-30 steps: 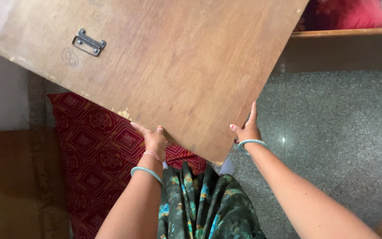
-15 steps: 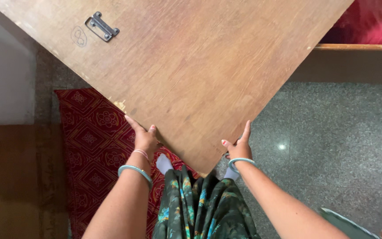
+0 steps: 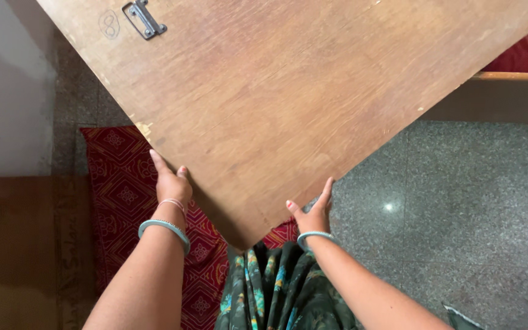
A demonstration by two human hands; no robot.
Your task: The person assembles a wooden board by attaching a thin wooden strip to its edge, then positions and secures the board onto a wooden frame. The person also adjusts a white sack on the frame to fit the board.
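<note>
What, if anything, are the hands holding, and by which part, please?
Both hands grip the wooden board near its lowest corner: left hand on one edge, right hand on the other.

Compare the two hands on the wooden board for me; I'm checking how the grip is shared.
The left hand grips the board along its left edge, above the red patterned mat; the right hand grips the right edge, above the grey speckled floor. The left hand sits higher than the right. Both wrists wear a pale blue bangle.
</note>
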